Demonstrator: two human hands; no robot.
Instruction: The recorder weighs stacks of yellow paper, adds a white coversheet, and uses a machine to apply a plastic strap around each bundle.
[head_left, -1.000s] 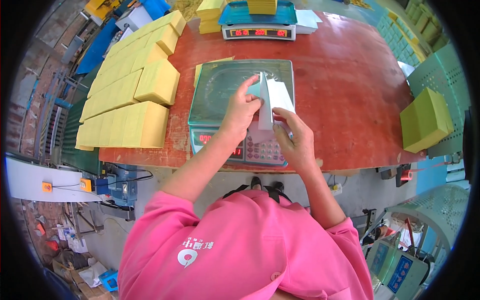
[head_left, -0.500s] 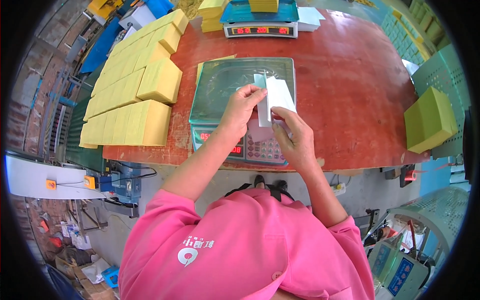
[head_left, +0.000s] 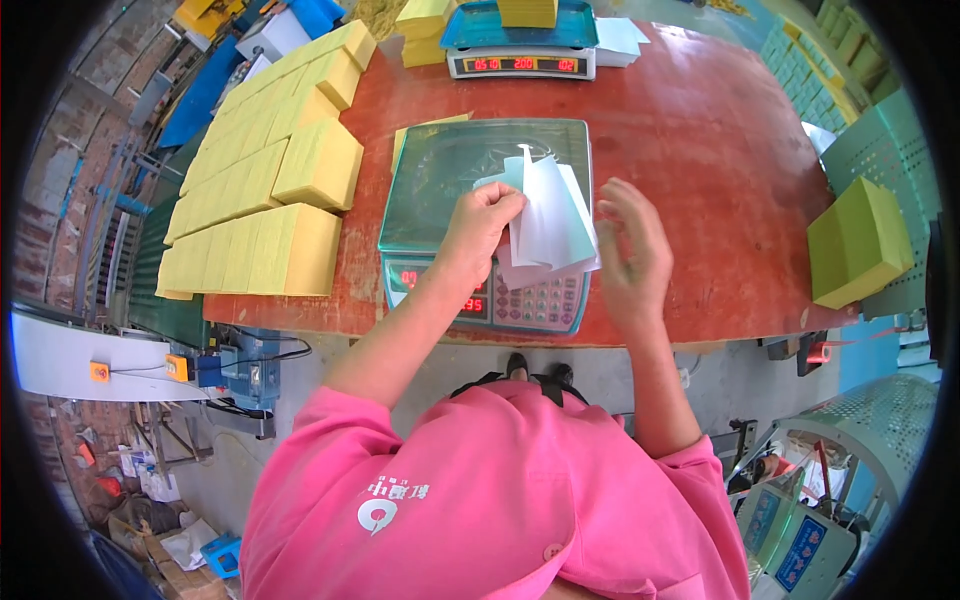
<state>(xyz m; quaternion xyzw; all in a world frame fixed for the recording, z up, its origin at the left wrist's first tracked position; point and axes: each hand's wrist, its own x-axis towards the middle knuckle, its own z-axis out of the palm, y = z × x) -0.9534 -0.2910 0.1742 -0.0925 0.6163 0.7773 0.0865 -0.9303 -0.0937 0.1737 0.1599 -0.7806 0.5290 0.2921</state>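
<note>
Several white paper sheets (head_left: 552,215), fanned apart and standing on edge, are pinched by my left hand (head_left: 478,228) between thumb and fingers. They hang above the near digital scale (head_left: 425,205), hiding part of its glass-like platform and keypad. To the right of the sheets, my right hand (head_left: 636,250) is held up with its fingers loosely bent and apart. Nothing shows in it, and its fingertips are close to the sheets' right edge. Whether they touch the paper I cannot tell.
Rows of yellow paper stacks (head_left: 245,245) line the red table's left side. A second scale (head_left: 522,62) bearing a yellow stack stands at the far edge, with white sheets (head_left: 622,42) beside it. A yellow-green block of paper (head_left: 860,240) is at the right edge.
The white sheets have spread from a narrow folded bundle into an open fan. My right hand has left the paper's lower edge and moved right and slightly up. The near scale's display reads differently.
</note>
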